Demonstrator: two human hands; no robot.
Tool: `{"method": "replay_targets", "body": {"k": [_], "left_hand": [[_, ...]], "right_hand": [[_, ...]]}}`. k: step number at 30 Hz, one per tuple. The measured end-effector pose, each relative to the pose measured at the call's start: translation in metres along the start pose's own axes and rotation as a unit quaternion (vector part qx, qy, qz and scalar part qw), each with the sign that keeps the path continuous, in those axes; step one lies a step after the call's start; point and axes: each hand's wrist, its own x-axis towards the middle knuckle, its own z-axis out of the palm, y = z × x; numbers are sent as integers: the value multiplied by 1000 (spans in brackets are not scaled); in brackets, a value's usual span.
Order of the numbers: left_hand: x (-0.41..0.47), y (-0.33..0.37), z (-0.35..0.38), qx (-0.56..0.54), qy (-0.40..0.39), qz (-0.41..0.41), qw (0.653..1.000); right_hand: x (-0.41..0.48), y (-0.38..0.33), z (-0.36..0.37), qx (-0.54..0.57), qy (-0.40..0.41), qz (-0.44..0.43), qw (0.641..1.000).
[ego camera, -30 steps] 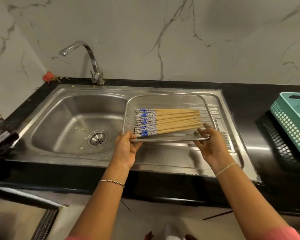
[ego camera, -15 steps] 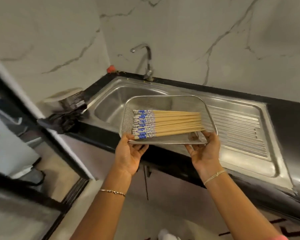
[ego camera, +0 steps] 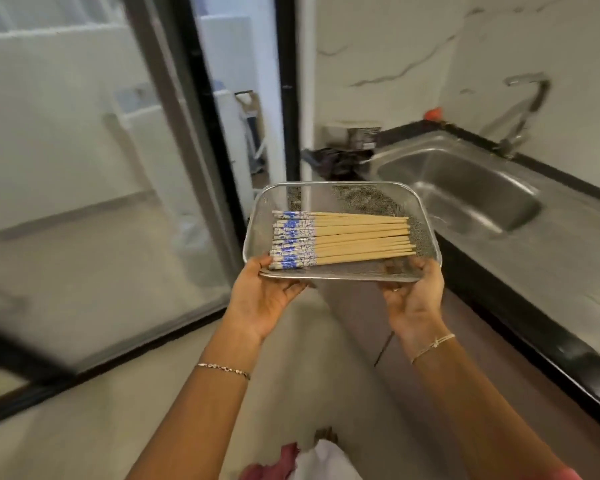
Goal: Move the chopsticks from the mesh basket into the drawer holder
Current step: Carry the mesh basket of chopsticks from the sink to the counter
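Observation:
A rectangular metal mesh basket [ego camera: 343,197] is held level in the air in front of me, away from the counter. Several wooden chopsticks [ego camera: 354,237] with blue-and-white patterned ends lie side by side in it, patterned ends to the left. My left hand [ego camera: 264,296] grips the basket's near left corner from below, thumb on the rim. At the near right corner, my right hand [ego camera: 416,296] holds it the same way. No drawer or holder is in view.
The steel sink [ego camera: 465,188] with its tap [ego camera: 527,112] and the black counter edge [ego camera: 534,327] run along the right. A glass sliding door with a dark frame [ego camera: 208,140] stands to the left. Pale floor lies below the basket.
The basket has been lifted off the sink drainboard, and I have turned left with it. The sink has slid to the right of the view, and the glass door has come into view.

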Motion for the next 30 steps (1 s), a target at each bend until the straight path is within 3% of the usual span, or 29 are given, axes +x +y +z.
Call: {"method": "replay_targets", "body": {"k": [5, 10, 19, 30], "left_hand": [[-73, 40, -89, -49, 101, 94, 989], [-158, 74, -177, -104, 209, 194, 953], [-360, 115, -340, -192, 399, 340, 830], [-614, 105, -480, -273, 521, 473, 656]], "right_hand": [[-45, 84, 46, -66, -93, 96, 989], [-116, 174, 97, -127, -205, 184, 953], [-314, 349, 154, -225, -376, 330, 836], [-593, 513, 138, -301, -500, 446, 679]]}}
